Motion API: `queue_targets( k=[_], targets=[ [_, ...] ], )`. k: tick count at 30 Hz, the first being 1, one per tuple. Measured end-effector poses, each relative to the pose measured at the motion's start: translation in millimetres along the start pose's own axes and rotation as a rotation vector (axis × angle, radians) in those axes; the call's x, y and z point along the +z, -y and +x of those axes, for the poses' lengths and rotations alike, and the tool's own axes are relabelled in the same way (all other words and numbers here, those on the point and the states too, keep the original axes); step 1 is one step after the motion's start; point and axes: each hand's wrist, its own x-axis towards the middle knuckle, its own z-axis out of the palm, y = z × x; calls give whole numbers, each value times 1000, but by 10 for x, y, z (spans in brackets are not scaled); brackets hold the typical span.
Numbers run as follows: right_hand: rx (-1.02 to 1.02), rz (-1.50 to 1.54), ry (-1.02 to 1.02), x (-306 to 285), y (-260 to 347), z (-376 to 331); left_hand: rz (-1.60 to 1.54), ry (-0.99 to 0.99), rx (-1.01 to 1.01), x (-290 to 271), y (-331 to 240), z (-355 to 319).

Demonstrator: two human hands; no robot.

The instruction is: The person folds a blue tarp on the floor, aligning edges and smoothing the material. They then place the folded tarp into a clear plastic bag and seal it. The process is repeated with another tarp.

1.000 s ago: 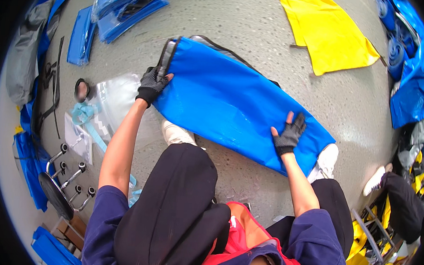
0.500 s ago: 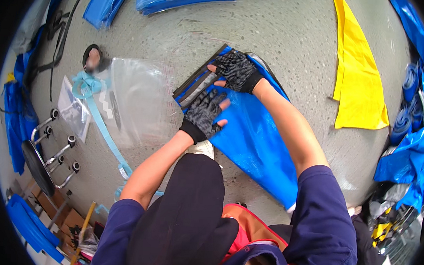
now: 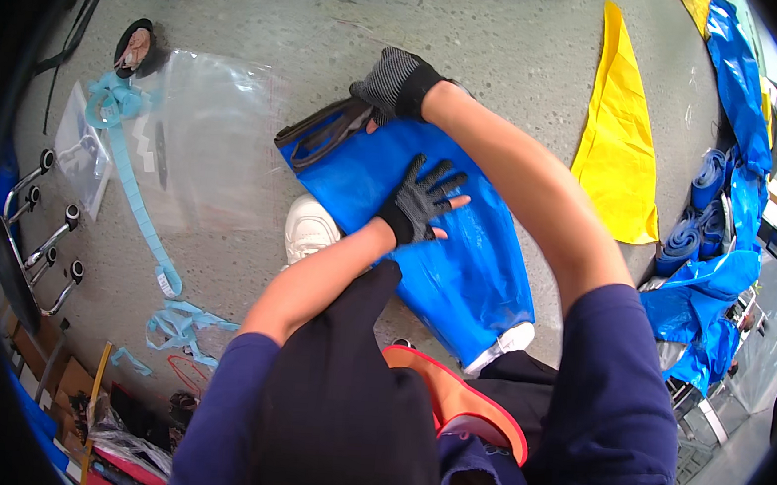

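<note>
The near end of the blue folded bag (image 3: 459, 247) was hidden behind the person's knee. The left hand (image 3: 420, 202), gloved, lay flat on the bag with fingers spread wide. The right hand (image 3: 395, 85) curled over its black-trimmed far end on the concrete floor (image 3: 524, 64); its fingertips were hidden.

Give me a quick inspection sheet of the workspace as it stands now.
Surface: grey concrete floor.
Job's things: blue bag lying flat, dark-trimmed end by the right hand.
Clutter: clear plastic bag, light-blue straps, yellow sheet, blue fabric pile, metal rack.
Hands: left hand gloved, pressed flat on the bag; right hand gloved, at the bag's trimmed end.
Cables: nothing seen.
Surroundings: white shoe beside the bag.
</note>
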Motion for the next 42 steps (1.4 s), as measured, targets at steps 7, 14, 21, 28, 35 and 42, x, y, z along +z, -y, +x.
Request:
queue_targets(
  k=[7, 14, 21, 28, 35, 42],
  targets=[
    [-139, 207, -424, 315, 685, -1434, -518, 15, -105, 653, 186, -171],
    [32, 80, -218, 937, 1068, -2358, -447, 57, -144, 494, 118, -304],
    [259, 93, -174, 2024, 1198, -2515, -444, 150, -234, 273, 56, -549],
    [452, 242, -47, 1981, 1437, -2448, -98, 174, -492, -279, -509, -529],
    [809, 473, -275, 1122, 1683, -2235, 411, 318, -365, 368, -609, -340],
    [695, 267, -692, 2247, 1216, -2074, 237, 460, -75, 699, -1015, -537]
  ],
)
